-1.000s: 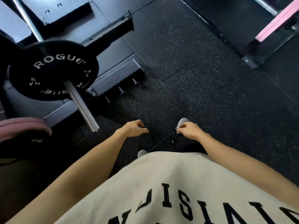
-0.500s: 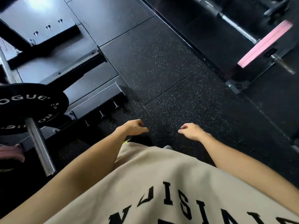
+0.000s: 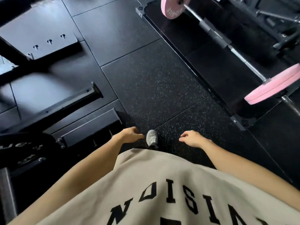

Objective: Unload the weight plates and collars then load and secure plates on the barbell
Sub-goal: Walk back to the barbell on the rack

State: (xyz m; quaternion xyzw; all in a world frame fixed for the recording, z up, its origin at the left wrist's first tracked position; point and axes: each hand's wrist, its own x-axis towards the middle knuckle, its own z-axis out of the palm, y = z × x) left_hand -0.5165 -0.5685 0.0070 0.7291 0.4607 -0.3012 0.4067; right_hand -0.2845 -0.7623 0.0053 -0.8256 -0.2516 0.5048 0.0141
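A black Rogue weight plate (image 3: 24,150) sits on a steel barbell sleeve (image 3: 7,194) at the lower left edge, partly cut off. At the upper right a second barbell (image 3: 227,44) lies on a black platform with a pink plate (image 3: 274,85) near me and another pink plate (image 3: 172,7) at the far end. My left hand (image 3: 129,135) and my right hand (image 3: 193,138) hang in front of my beige shirt, fingers loosely curled, holding nothing. Both hands are well away from either barbell.
Speckled black rubber floor (image 3: 162,88) lies ahead. A black rack base with bolts and a row of storage pegs (image 3: 90,132) sits left. The raised platform edge (image 3: 191,67) runs diagonally on the right. My grey shoe (image 3: 151,138) shows between my hands.
The view has swung right: the black plate and sleeve slid to the lower left edge, and the pink-plated barbell has come into fuller view. My hands stay empty.
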